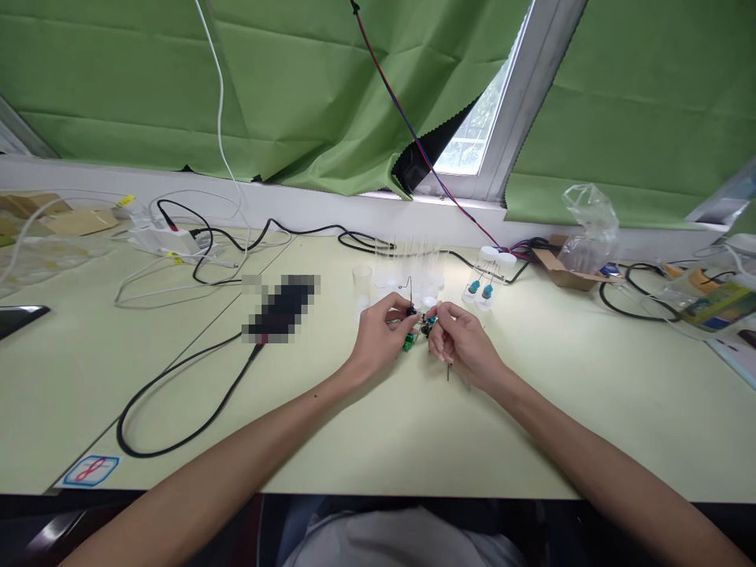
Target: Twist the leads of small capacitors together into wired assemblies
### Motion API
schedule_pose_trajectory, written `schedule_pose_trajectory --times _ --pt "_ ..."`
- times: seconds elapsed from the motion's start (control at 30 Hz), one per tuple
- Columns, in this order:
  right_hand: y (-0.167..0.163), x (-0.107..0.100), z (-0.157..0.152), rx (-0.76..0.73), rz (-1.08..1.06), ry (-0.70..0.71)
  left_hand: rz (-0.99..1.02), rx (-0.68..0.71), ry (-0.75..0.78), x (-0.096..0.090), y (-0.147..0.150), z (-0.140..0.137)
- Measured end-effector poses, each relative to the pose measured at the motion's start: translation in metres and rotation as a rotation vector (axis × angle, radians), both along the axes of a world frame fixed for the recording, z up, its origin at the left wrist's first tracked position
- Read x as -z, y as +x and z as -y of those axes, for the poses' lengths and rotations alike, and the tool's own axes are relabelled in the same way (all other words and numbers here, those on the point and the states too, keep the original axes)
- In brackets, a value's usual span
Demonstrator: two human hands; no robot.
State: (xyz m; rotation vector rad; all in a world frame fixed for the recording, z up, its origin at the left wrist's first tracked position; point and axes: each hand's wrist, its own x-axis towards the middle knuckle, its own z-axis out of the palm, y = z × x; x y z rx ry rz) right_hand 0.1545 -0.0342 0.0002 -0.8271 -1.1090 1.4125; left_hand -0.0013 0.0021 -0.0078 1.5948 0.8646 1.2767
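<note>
**Fiddly little wire assembly, pinched between both hands**

So the thing in hand is a small wire assembly, held just over the table. Clock is centred on it, 12 pointing away from the person. My guess is it's super light: the dark and teal bits look like hard plastic, probably a bit slick. The weak spot is likely the thin metal. The bent wire poking up at 11 o'clock looks springy and easy to kink, so I'd hold the chunky dark body and leave the wire alone.

Finger check: left hand comes in from 8 o'clock, thumb and fingers pinching the assembly's dark part at the near edge. Right hand comes in from 4, thumb and index pinched together at the other edge, remaining fingers curled. Can't tell exactly which bit the right fingertips have, it's too small. The assembly is at 3 from the left fingertips, about 7 from the right ones.

A green piece hangs at 8, right under the left fingers. A reddish-brown wire end shows at 5, below the right hand; can't tell if it's attached. Two teal pieces stand apart at 2.
</note>
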Motion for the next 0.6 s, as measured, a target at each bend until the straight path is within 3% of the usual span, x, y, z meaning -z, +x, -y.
schedule_pose_trajectory --times 0.27,0.6 --pt "0.002 0.002 -0.003 -0.032 -0.071 0.007 0.083 0.137 -0.229 -0.006 0.000 0.003" --pt "0.007 -0.004 -0.001 -0.123 -0.116 0.023 0.036 0.103 -0.249 -0.013 0.001 0.005"
